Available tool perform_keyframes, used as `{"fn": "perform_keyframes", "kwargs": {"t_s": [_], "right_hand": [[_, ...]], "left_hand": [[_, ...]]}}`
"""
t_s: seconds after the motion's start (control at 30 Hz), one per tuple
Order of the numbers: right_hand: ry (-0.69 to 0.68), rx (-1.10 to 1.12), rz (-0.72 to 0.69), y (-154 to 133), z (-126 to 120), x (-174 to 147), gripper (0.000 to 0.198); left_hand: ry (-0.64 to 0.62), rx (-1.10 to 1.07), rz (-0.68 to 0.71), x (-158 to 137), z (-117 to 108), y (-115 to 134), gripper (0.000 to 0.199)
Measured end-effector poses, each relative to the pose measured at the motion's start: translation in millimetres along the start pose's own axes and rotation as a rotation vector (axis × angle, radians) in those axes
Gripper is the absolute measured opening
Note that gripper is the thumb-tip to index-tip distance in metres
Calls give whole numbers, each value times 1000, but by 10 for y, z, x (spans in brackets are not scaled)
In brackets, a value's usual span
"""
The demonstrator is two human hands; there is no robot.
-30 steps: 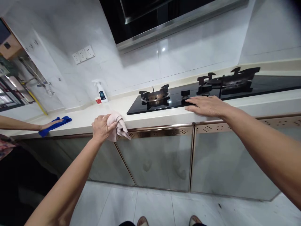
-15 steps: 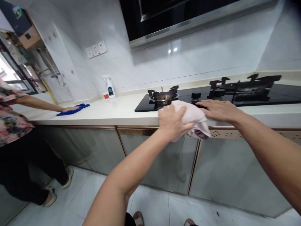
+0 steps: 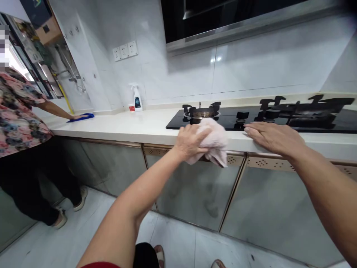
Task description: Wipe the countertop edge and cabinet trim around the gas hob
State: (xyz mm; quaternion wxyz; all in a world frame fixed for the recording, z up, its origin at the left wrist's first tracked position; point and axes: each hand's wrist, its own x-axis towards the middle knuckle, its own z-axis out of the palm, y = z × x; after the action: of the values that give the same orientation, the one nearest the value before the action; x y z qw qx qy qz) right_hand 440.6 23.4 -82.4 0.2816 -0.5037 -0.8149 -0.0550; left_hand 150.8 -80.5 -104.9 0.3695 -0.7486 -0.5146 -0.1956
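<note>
My left hand [image 3: 191, 140] grips a pale pink cloth [image 3: 213, 139] at the front edge of the white countertop [image 3: 119, 127]. The cloth is bunched, and part of it hangs down over the edge. Empty, with fingers stretched out, my right hand [image 3: 273, 137] rests on the counter edge just in front of the black gas stove [image 3: 230, 121]. A stove knob [image 3: 242, 117] is close to its fingertips.
At the left another person [image 3: 21, 108] presses a blue cloth [image 3: 83, 117] on the counter. A white spray bottle [image 3: 137, 99] and a small red box [image 3: 132, 107] stand by the wall. A range hood [image 3: 223, 22] hangs above; cabinets [image 3: 192, 190] lie below.
My left hand and the pink cloth have moved left along the counter edge, away from my right hand. The other person's blue cloth has moved farther back along the counter.
</note>
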Motion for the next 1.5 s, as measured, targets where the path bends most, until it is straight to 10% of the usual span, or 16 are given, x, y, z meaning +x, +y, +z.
{"fn": "perform_keyframes", "kwargs": {"t_s": [0.2,0.3,0.37,0.53,0.73,0.97,1.13,1.33,1.5], "right_hand": [[611,473,66,-435,261,-578,36],[830,700,121,-906,829,-1143,33],[730,841,169,-1171,1326,-1482,31],[346,1139,335,-1423,2209,-1817,36],[282,1312,447,-1475,2269,-1743,41],[198,1358,223,-1427,2180,-1620,60],[94,1515,272,-1406,2171,-1549,68],[336,1787,545,-1415,2231,-1514,75],[460,1731,692,-1263,2273,-1507,69]], "left_hand": [[49,75,-245,-777,24,-1114,83],[135,78,-307,-1029,28,-1360,76],[184,56,-326,-1107,15,-1363,70],[284,6,-470,-1177,60,-1014,55],[264,-55,-696,-1261,579,-273,39],[119,-201,-301,-1427,1181,465,24],[73,-220,-226,-1355,1025,607,44],[-66,-501,5,-1081,603,790,71],[95,-489,-320,-1111,633,764,60]]}}
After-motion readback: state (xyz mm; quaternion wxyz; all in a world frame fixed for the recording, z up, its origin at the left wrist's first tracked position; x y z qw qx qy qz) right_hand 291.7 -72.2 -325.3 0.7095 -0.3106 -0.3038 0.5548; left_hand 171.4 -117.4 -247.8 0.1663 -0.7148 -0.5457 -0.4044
